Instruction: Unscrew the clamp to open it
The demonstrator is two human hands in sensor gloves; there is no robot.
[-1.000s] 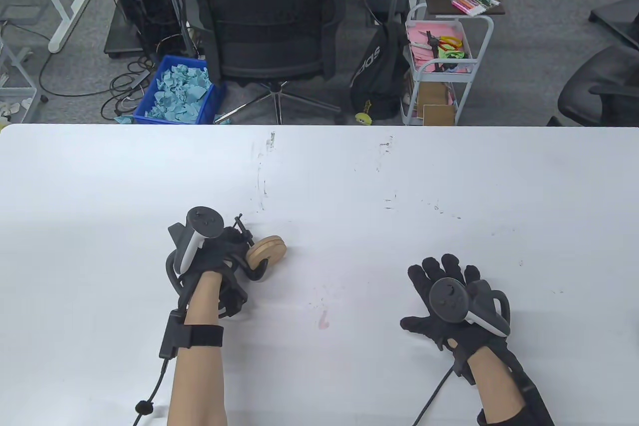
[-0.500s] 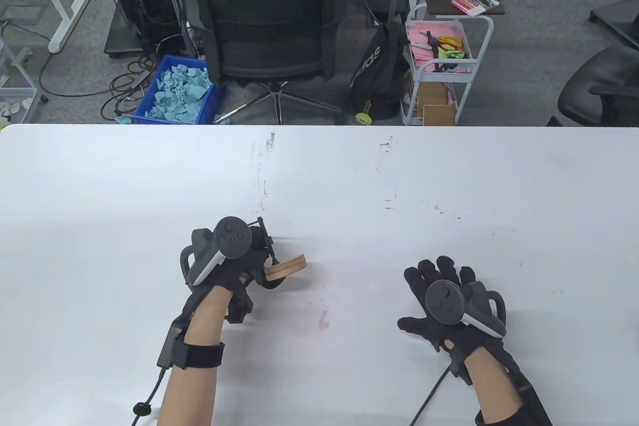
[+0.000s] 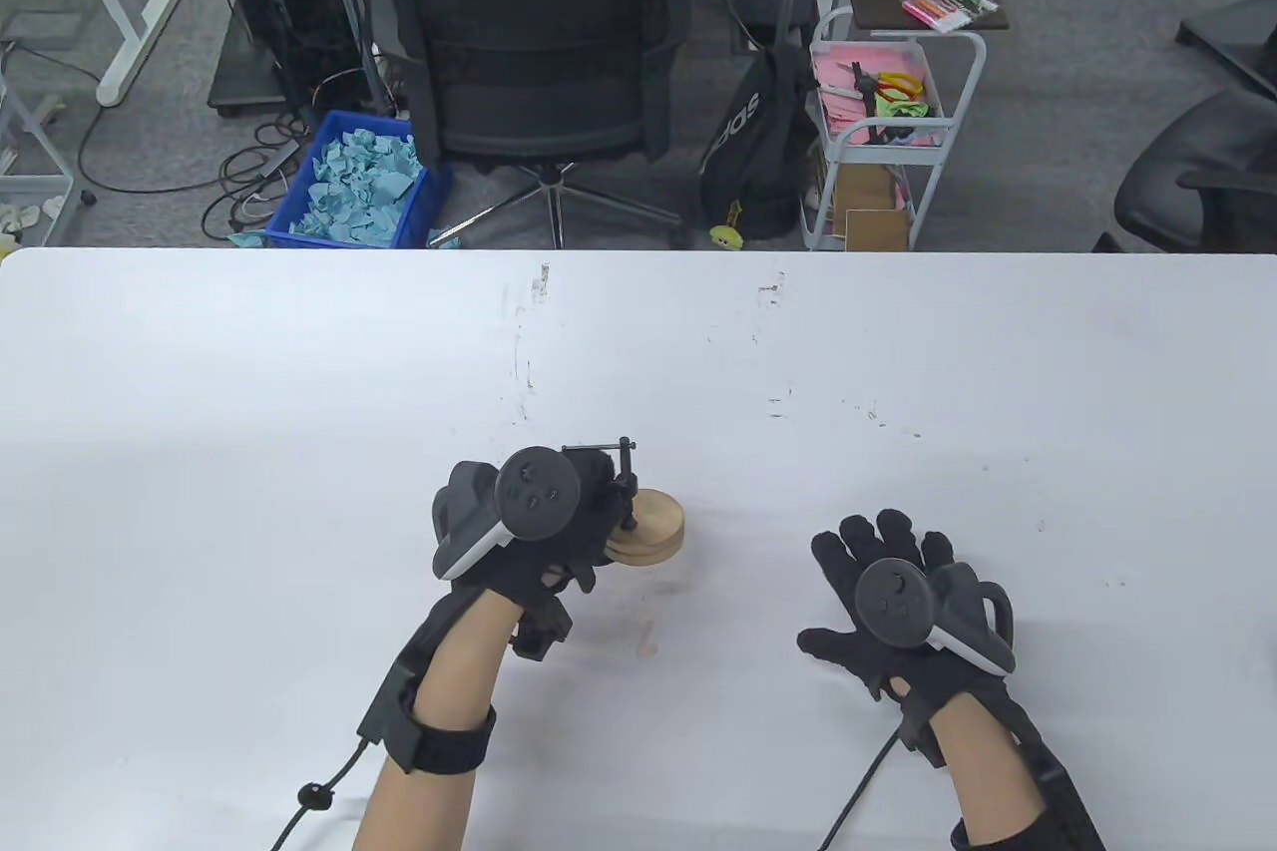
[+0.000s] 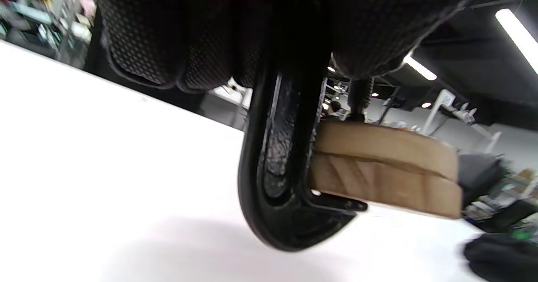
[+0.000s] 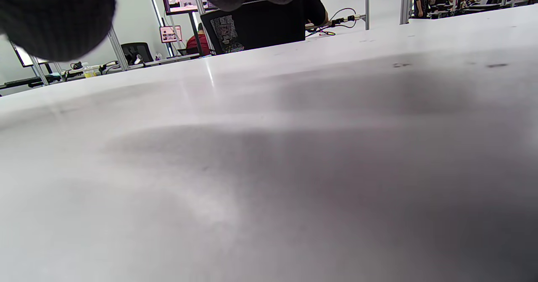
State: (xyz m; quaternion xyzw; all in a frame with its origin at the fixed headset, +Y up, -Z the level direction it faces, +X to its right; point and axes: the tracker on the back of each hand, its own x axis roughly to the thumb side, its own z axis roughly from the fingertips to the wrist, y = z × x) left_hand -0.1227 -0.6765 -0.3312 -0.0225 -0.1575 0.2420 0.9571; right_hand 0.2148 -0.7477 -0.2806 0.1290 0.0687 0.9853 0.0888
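Note:
A black metal C-clamp [image 3: 619, 482] is screwed down on two stacked round wooden discs [image 3: 653, 530]. My left hand [image 3: 574, 517] grips the clamp's frame and holds it just above the white table. In the left wrist view the clamp's curved frame [image 4: 277, 164] hangs from my fingers [image 4: 168, 34], and its screw [image 4: 359, 99] presses on the top of the discs [image 4: 386, 168]. The sliding handle bar [image 3: 599, 448] sticks out at the top. My right hand [image 3: 878, 552] lies flat on the table with fingers spread, empty, well to the right of the clamp.
The white table [image 3: 299, 372] carries small scuff marks and a pink smear [image 3: 648, 639]. Beyond its far edge stand a black office chair [image 3: 539, 43], a blue bin of paper scraps [image 3: 354, 183] and a white cart [image 3: 878, 133].
My left hand has carried the clamp and discs to the right and turned them, so the discs now lie flat. My right hand has stayed in place.

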